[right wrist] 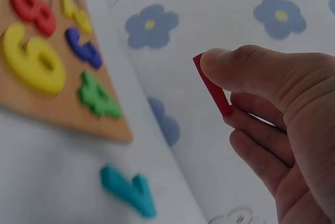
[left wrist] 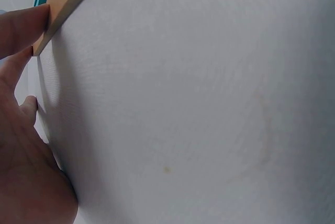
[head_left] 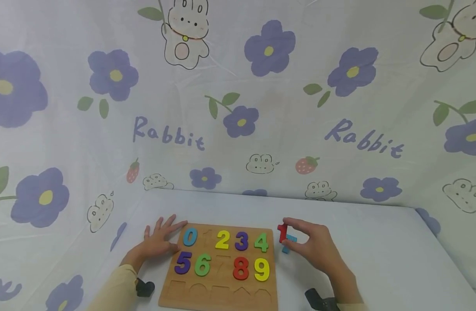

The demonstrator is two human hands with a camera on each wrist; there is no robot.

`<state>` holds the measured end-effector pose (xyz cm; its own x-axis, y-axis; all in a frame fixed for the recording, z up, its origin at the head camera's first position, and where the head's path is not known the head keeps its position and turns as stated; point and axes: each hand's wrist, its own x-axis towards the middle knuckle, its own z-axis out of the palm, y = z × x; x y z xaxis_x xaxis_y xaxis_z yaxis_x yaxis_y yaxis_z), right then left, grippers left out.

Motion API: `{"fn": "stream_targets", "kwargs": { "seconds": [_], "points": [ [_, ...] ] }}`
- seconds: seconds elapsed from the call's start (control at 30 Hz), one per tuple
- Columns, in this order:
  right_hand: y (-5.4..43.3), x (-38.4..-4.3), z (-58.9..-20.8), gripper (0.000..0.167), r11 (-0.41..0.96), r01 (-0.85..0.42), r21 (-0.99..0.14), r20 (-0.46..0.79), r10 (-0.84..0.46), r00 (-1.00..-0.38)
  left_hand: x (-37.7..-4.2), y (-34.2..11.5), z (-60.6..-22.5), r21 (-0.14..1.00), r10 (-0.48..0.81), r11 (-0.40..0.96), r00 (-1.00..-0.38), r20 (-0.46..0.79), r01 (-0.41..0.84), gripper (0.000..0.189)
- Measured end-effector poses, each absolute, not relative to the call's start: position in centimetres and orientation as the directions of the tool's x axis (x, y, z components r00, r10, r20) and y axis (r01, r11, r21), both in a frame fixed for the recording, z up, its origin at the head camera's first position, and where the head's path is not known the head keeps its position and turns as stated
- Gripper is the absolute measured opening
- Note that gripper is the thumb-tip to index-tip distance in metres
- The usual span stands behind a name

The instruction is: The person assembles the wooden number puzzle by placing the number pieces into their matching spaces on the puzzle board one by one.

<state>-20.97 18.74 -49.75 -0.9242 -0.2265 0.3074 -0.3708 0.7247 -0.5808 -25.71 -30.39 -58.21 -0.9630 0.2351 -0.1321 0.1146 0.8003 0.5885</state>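
My right hand [head_left: 319, 248] pinches a red number 1 [head_left: 282, 233] between thumb and fingers, held up just right of the wooden number board [head_left: 168, 300]. In the right wrist view the red piece shows edge-on below the thumb. A blue number 7 [right wrist: 124, 190] lies on the table beside the board, partly behind the right hand in the head view. With fingers spread, my left hand [head_left: 158, 242] touches the board's left edge; its thumb and a finger meet that edge in the left wrist view.
Coloured numbers such as a yellow 9 [head_left: 262, 269], a red 8 [head_left: 241, 268] and a blue 0 [head_left: 189, 236] sit in the board. Bare 1-shaped and 7-shaped recesses show, with outlined recesses along the near row. A flower-printed curtain [head_left: 269, 95] hangs behind the white table [head_left: 389, 259].
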Motion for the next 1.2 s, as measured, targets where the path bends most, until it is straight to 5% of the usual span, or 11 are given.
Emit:
{"fn": "stream_targets", "kwargs": {
  "seconds": [0.6, 1.2],
  "points": [
    [7.8, -24.2, -45.8, 0.051, 0.533, -0.58, -0.616, 0.384, -0.44, -0.812, -24.7, -29.5, -55.7, 0.574, 0.232, 0.815, -0.951, -0.203, 0.076, 0.085],
    [1.5, -25.7, -50.7, 0.05, 0.554, -0.478, -0.682, 0.171, -0.514, -0.841, -24.8, -29.9, -56.2, 0.618, 0.239, 0.781, -0.958, -0.159, 0.092, 0.083]
  ]
}}
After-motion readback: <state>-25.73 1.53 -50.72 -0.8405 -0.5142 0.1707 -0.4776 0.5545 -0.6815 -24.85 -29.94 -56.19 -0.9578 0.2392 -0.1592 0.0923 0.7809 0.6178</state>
